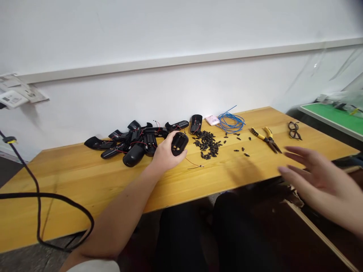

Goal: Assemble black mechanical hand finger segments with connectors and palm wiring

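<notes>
Left hand (163,155): closed around one black plastic shell (179,143), which lies at the far right side of the hand, hollow face up, its long axis running from near left to far right; the left hand is by far the nearer to it, and the fingers pass out of sight behind it, so their exact hold cannot be told. Right hand (317,181): spread, fingers apart, holding nothing, well to the right over the near edge of the wooden table (70,177), nearest to a pair of yellow-handled pliers (266,139). Shell interior: dark and ribbed, contents not clear. Also on the table: a heap of similar black shells with red wires (134,155), just left of the left hand; a loose thin wire (194,163), near right of it; a heap of small black pieces (207,145); a coil of blue wire (231,122); a small pink packet (212,120); a dark looped cord (295,130), far right.
</notes>
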Available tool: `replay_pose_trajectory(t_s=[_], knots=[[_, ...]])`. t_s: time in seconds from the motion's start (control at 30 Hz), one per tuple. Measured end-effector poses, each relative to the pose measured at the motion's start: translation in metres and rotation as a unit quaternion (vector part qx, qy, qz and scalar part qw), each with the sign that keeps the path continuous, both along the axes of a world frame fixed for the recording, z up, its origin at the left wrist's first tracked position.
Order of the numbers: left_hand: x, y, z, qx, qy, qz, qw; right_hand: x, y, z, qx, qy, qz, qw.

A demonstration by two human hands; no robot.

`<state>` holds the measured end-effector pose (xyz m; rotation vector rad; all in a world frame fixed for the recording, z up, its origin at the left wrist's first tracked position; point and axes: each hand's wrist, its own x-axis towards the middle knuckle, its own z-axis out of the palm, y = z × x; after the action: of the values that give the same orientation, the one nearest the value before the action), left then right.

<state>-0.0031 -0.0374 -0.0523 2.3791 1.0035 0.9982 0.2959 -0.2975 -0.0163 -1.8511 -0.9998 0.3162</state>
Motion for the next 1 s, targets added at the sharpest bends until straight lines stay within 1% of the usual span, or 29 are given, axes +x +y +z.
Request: replay_pose_trajectory(t_s=[0.07, 0.1, 0.13, 0.17, 0.2, 0.27, 0.33, 0.4, 0.47, 0.5, 0.6, 0.73, 0.87, 0.93, 1.0], knots=[[0.000, 0.002, 0.001, 0.005, -0.005, 0.018, 1.000, -0.030, 0.041, -0.001, 0.023, -0.026, 0.128, 0.991], [-0.001, 0.003, 0.001, 0.008, -0.006, 0.030, 1.000, -0.045, 0.065, -0.002, 0.042, -0.054, 0.173, 0.982], [-0.001, 0.005, 0.001, 0.011, -0.004, 0.041, 0.999, -0.060, 0.090, -0.002, 0.032, -0.096, 0.218, 0.971], [-0.002, 0.007, 0.000, 0.011, 0.000, 0.050, 0.999, -0.073, 0.115, -0.003, 0.015, -0.147, 0.236, 0.960], [-0.002, 0.010, -0.001, 0.009, 0.008, 0.058, 0.998, -0.083, 0.140, -0.003, -0.043, -0.207, 0.256, 0.943], [-0.004, 0.014, -0.003, -0.005, 0.023, 0.069, 0.997, -0.097, 0.186, -0.005, -0.089, -0.243, 0.262, 0.930], [-0.005, 0.016, -0.005, -0.013, 0.027, 0.074, 0.997, -0.101, 0.220, -0.006, -0.142, -0.276, 0.257, 0.915], [-0.006, 0.017, -0.006, -0.010, 0.022, 0.067, 0.997, -0.097, 0.241, -0.008, -0.213, -0.300, 0.253, 0.895], [-0.005, 0.016, -0.008, -0.010, 0.014, 0.049, 0.999, -0.090, 0.251, -0.011, -0.273, -0.309, 0.256, 0.874], [-0.005, 0.015, -0.008, -0.016, 0.010, 0.040, 0.999, -0.087, 0.253, -0.014, -0.292, -0.308, 0.262, 0.867], [-0.002, 0.012, -0.012, -0.043, -0.014, 0.004, 0.999, -0.082, 0.253, -0.021, -0.308, -0.289, 0.292, 0.858], [0.000, 0.011, -0.018, -0.042, -0.054, -0.077, 0.995, -0.078, 0.251, -0.024, -0.274, -0.263, 0.307, 0.873], [-0.001, 0.015, -0.024, -0.031, -0.103, -0.152, 0.983, -0.068, 0.252, -0.024, -0.234, -0.251, 0.313, 0.886], [-0.002, 0.016, -0.026, -0.022, -0.123, -0.171, 0.977, -0.064, 0.253, -0.026, -0.221, -0.247, 0.315, 0.889], [-0.002, 0.015, -0.026, -0.031, -0.132, -0.173, 0.975, -0.064, 0.254, -0.028, -0.199, -0.237, 0.313, 0.898]])
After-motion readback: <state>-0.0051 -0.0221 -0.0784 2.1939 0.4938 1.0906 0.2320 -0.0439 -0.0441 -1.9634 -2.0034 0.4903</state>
